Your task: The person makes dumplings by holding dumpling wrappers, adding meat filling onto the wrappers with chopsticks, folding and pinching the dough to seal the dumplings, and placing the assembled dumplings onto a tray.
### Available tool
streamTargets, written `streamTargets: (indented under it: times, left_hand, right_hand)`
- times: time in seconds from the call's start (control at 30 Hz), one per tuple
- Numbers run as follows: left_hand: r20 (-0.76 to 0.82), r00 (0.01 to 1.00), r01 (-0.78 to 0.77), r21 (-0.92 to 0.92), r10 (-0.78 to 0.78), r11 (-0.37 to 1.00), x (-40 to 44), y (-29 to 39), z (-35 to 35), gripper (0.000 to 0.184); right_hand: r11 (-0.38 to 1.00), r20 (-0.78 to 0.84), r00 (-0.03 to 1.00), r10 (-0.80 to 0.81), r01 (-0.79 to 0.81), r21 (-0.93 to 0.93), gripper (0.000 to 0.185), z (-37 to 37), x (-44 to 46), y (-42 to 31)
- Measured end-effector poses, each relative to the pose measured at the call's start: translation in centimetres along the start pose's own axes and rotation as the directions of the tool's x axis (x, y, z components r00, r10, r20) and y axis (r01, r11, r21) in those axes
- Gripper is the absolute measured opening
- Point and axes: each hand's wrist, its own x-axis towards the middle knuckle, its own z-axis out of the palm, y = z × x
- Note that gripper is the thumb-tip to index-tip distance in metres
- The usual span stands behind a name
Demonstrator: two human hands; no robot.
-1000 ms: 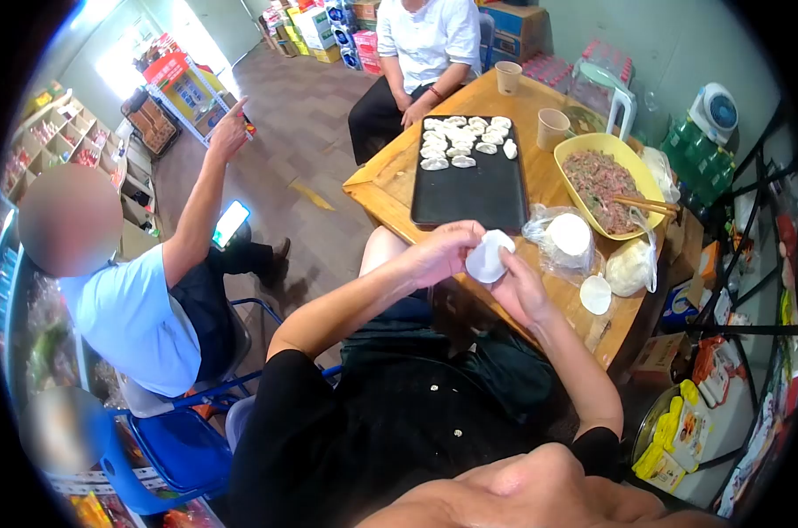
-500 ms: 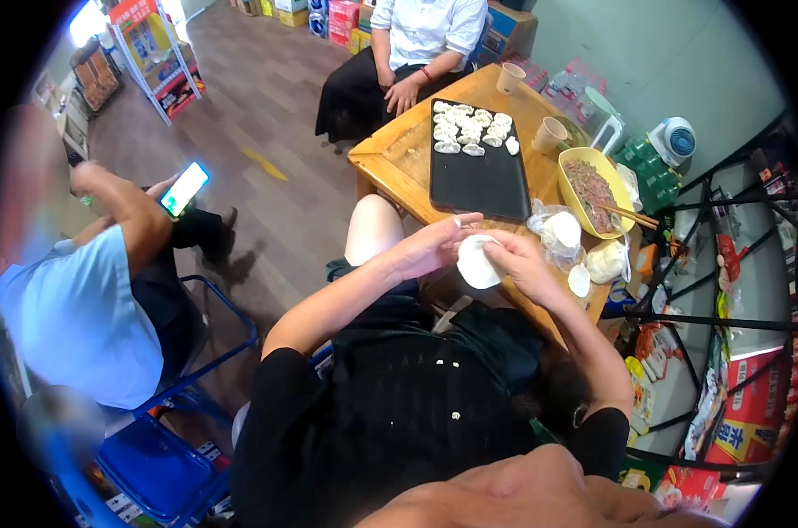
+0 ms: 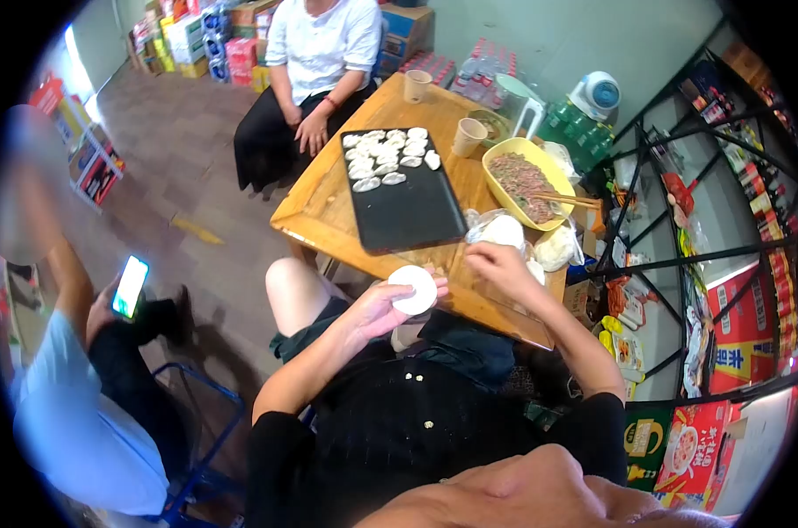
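Observation:
A round white dumpling wrapper (image 3: 414, 291) lies on my left hand (image 3: 377, 311), gripped with the thumb on top of it near the table's front edge. My right hand (image 3: 502, 268) is over the table corner, its fingers curled together; what is in them, if anything, is hidden. Just beyond it are a plastic bag with white wrappers (image 3: 505, 231) and another bag of pale dough-like stuff (image 3: 555, 249). A yellow bowl (image 3: 496, 180) holds minced filling (image 3: 524, 185), with chopsticks (image 3: 571, 200) resting across its rim. On the black tray (image 3: 408, 216), several folded dumplings (image 3: 386, 154) sit at the far end.
Two paper cups (image 3: 469, 136) (image 3: 417, 85) and a clear pitcher (image 3: 518, 106) stand on the wooden table (image 3: 315, 198). A seated person in white (image 3: 320, 48) is beyond it; another person at left holds a phone (image 3: 131, 286). Shelves with packaged goods (image 3: 742, 326) line the right.
My right hand has let go of the wrapper and moved apart to the right. The wrapper now rests in my left hand alone. The whole view has shifted.

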Motion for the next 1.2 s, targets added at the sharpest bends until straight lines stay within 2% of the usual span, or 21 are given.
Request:
streamTargets:
  times: [0.03, 0.07, 0.1, 0.17, 0.23, 0.27, 0.33, 0.37, 0.43, 0.47, 0.5, 0.57, 0.7, 0.77, 0.83, 0.87, 0.9, 0.97, 1.0, 1.13, 1.2]
  left_hand:
    - [-0.023, 1.0, 0.014, -0.001, -0.014, 1.0, 0.4, 0.3, 0.4, 0.056]
    - [-0.019, 0.999, 0.03, 0.009, -0.03, 1.0, 0.8, 0.5, 0.8, 0.056]
    - [-0.055, 0.998, 0.037, 0.003, -0.037, 0.999, 1.3, 0.7, 1.2, 0.053]
    - [-0.094, 0.994, 0.057, 0.006, -0.056, 0.998, 2.1, 0.8, 1.5, 0.051]
    - [-0.106, 0.994, 0.048, 0.088, -0.039, 0.995, 2.8, 0.7, 1.8, 0.046]
    - [-0.155, 0.987, 0.065, 0.113, -0.046, 0.991, 3.2, 0.5, 2.0, 0.043]
    - [-0.156, 0.985, 0.091, 0.113, -0.073, 0.989, 3.8, 0.1, 2.3, 0.045]
    - [-0.154, 0.984, 0.106, 0.104, -0.089, 0.989, 4.1, -0.1, 2.4, 0.047]
    - [-0.173, 0.979, 0.129, 0.127, -0.106, 0.984, 4.4, -0.6, 2.5, 0.045]
    - [-0.191, 0.974, 0.147, 0.121, -0.122, 0.982, 4.4, -0.8, 2.8, 0.047]
    - [-0.21, 0.968, 0.164, 0.116, -0.137, 0.98, 4.2, -0.9, 3.2, 0.048]
    - [-0.243, 0.957, 0.191, 0.121, -0.157, 0.974, 3.8, -1.1, 3.6, 0.05]
    - [-0.295, 0.941, 0.207, 0.121, -0.164, 0.971, 3.2, -1.6, 3.7, 0.05]
    - [-0.35, 0.92, 0.23, 0.114, -0.178, 0.967, 3.1, -1.7, 3.6, 0.049]
    - [-0.356, 0.92, 0.221, 0.127, -0.164, 0.967, 3.0, -1.8, 2.8, 0.047]
    - [-0.36, 0.921, 0.213, 0.138, -0.151, 0.967, 3.0, -2.0, 2.4, 0.045]
    - [-0.364, 0.919, 0.215, 0.14, -0.152, 0.967, 3.0, -2.2, 2.1, 0.045]
    - [-0.464, 0.879, 0.226, 0.209, -0.107, 0.951, 3.0, -2.6, 1.8, 0.041]
    - [-0.465, 0.879, 0.228, 0.216, -0.105, 0.95, 3.2, -2.8, 1.9, 0.041]
    - [-0.525, 0.848, 0.231, 0.241, -0.073, 0.943, 3.6, -3.3, 2.4, 0.039]
    - [-0.534, 0.842, 0.238, 0.233, -0.081, 0.943, 3.6, -3.3, 2.5, 0.039]
  right_hand:
    - [0.953, -0.023, 0.969, 0.245, -0.237, 0.189, 0.018, -2.1, -0.8, 0.4]
    - [0.911, -0.06, 0.929, 0.364, -0.342, 0.232, 0.018, -4.2, -1.2, 3.4]
    - [0.853, -0.133, 0.884, 0.449, -0.379, 0.359, 0.024, -6.4, -1.9, 5.3]
    - [0.788, -0.326, 0.798, 0.507, -0.275, 0.551, 0.039, -10.0, -2.7, 7.1]
    - [0.746, -0.445, 0.724, 0.526, -0.141, 0.651, 0.045, -12.0, -2.3, 9.4]
    - [0.739, -0.449, 0.716, 0.534, -0.138, 0.659, 0.045, -12.8, -1.8, 10.3]
    - [0.721, -0.385, 0.774, 0.504, -0.131, 0.681, 0.048, -14.4, -0.4, 11.4]
    - [0.715, -0.388, 0.769, 0.507, -0.125, 0.687, 0.048, -14.6, 0.5, 11.8]
    - [0.779, -0.491, 0.726, 0.482, -0.098, 0.62, 0.043, -14.3, 2.6, 11.7]
    - [0.789, -0.49, 0.74, 0.46, -0.088, 0.608, 0.031, -14.4, 3.9, 13.7]
    - [0.784, -0.489, 0.739, 0.463, -0.084, 0.616, 0.031, -14.7, 4.7, 14.3]
    - [0.889, -0.479, 0.797, 0.368, -0.15, 0.434, 0.024, -15.2, 6.0, 15.4]
    - [0.912, -0.352, 0.884, 0.307, -0.168, 0.375, 0.022, -16.7, 6.0, 14.9]
    - [0.915, -0.36, 0.883, 0.302, -0.163, 0.369, 0.02, -18.2, 5.1, 12.4]
    - [0.976, -0.483, 0.849, 0.213, -0.168, 0.135, 0.018, -19.9, 4.0, 7.5]
    - [0.965, -0.528, 0.814, 0.243, -0.259, 0.045, 0.018, -20.3, 3.8, 5.7]
    - [0.965, -0.527, 0.814, 0.245, -0.259, 0.05, 0.018, -20.0, 4.3, 5.6]
    - [0.982, -0.624, 0.779, -0.06, -0.067, -0.178, 0.019, -19.9, 5.6, 5.8]
    - [0.997, -0.626, 0.78, 0.018, -0.063, -0.05, 0.02, -19.2, 6.7, 7.5]
    - [0.99, -0.634, 0.765, -0.11, 0.026, -0.139, 0.015, -16.0, 10.2, 12.6]
    - [0.891, -0.478, 0.791, -0.382, 0.177, -0.418, 0.011, -14.7, 10.3, 13.4]
